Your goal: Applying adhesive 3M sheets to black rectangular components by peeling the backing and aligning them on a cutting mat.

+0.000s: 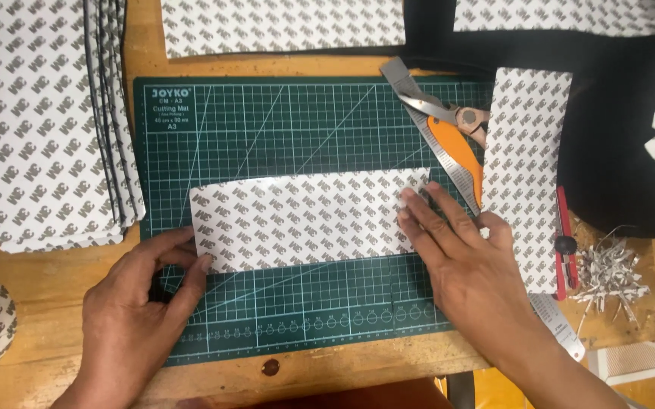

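Patterned-backing adhesive strip [304,220] lies flat across the middle of the green cutting mat [267,121]. Left hand [142,303] pins its lower-left corner with open fingertips, grasping nothing. Right hand [467,265] presses flat and open on the strip's right end, so the sheet stays put. Steel ruler [448,151] and orange-handled scissors [456,129] rest at the mat's right edge; a second strip [528,167] lies beyond.

Even warm light; sharp, mild glare

Both hands are bare: the left hand [142,299] and right hand [467,261] show no rings, gloves or watch (forearms likewise uncovered, no sleeves visible).
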